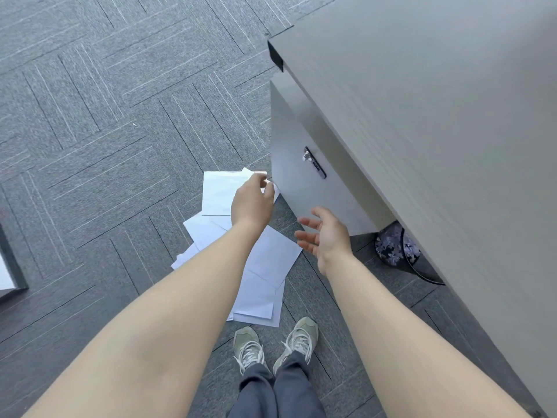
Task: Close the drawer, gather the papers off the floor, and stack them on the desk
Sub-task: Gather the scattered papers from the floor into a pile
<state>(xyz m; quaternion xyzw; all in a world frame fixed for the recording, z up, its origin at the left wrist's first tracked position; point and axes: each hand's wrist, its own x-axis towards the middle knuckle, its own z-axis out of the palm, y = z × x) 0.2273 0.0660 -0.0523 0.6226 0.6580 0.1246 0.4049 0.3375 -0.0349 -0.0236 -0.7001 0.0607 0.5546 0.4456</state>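
Note:
Several white papers [268, 267] lie scattered and overlapping on the grey carpet, in front of the grey drawer cabinet [301, 188] under the desk [437, 116]. The cabinet front shows a lock and a dark handle [315, 163]; no drawer visibly sticks out. My left hand [251, 203] hangs over the farthest sheet, fingers curled near its top corner; whether it grips the paper I cannot tell. To the right, beside the cabinet's lower corner, my right hand [324, 236] is open with fingers spread and holds nothing.
A bin with a patterned liner [398, 247] stands under the desk, right of the cabinet. My two feet in grey sneakers [274, 342] stand just behind the papers. A dark-framed object [9, 267] sits at the left edge.

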